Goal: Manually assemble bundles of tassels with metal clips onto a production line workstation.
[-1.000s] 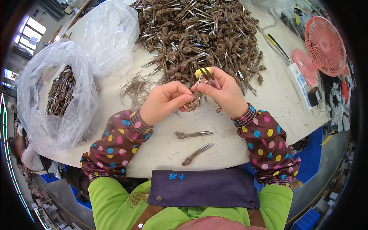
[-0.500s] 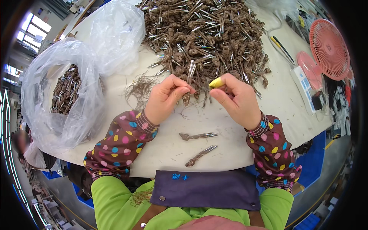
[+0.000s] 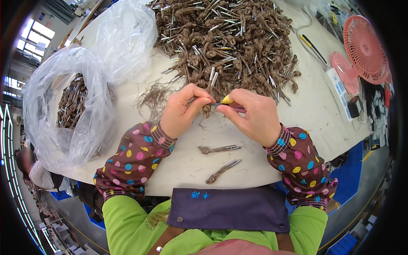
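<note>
Two hands meet over a knotted cord

The left hand (image 3: 180, 111) has a tight grip, thumb and finger pinched on a brown knotted cord (image 3: 207, 111). The cord is just in front of the big pile (image 3: 229, 46). Its knot hangs under the fingers, and two shiny metal tips stick up above them.

The right hand (image 3: 257, 115) is just beside it. Its grip is closed around small snips (image 3: 218, 104), and their thin blades point left and reach the cord by the left fingertips. I cannot tell if the blades are apart. A yellow wrap (image 3: 227, 100) covers one finger.

Nearer the person, two more knotted cords (image 3: 223, 171) lie apart on the pale surface (image 3: 182, 165). Loose brown threads (image 3: 155, 98) lie left of the pile. Farther left, a clear plastic bag (image 3: 40, 110) holds more cords. A pink fan (image 3: 365, 49) is far to the right.
</note>
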Tool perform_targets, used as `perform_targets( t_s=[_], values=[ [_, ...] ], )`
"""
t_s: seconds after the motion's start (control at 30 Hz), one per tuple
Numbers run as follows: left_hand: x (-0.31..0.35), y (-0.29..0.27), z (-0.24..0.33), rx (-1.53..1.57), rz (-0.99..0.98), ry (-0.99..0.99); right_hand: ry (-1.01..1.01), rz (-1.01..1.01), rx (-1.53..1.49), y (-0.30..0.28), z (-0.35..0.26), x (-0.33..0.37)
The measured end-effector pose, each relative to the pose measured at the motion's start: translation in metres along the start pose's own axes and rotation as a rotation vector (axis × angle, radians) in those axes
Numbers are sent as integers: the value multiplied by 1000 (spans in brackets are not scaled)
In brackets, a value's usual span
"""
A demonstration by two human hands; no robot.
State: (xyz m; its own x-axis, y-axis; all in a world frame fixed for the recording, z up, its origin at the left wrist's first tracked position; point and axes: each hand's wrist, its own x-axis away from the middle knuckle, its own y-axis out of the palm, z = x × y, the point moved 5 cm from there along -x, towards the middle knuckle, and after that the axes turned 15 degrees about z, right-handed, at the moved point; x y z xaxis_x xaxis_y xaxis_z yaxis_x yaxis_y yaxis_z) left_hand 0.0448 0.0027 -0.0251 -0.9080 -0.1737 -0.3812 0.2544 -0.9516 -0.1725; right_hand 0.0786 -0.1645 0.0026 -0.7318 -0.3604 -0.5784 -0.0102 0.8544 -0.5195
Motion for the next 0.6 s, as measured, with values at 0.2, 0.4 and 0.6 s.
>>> perform_targets(
  t_s=[0.2,0.4,0.6],
  values=[
    [0,-1,-1,-19,-2,-8,45,-22,-43,-1,2,-1],
    [1,0,-3,-26,-7,6,54,-57,-48,1,2,-1],
    [2,2,-3,-48,-30,-2,22,-50,-41,3,3,1]
  ],
)
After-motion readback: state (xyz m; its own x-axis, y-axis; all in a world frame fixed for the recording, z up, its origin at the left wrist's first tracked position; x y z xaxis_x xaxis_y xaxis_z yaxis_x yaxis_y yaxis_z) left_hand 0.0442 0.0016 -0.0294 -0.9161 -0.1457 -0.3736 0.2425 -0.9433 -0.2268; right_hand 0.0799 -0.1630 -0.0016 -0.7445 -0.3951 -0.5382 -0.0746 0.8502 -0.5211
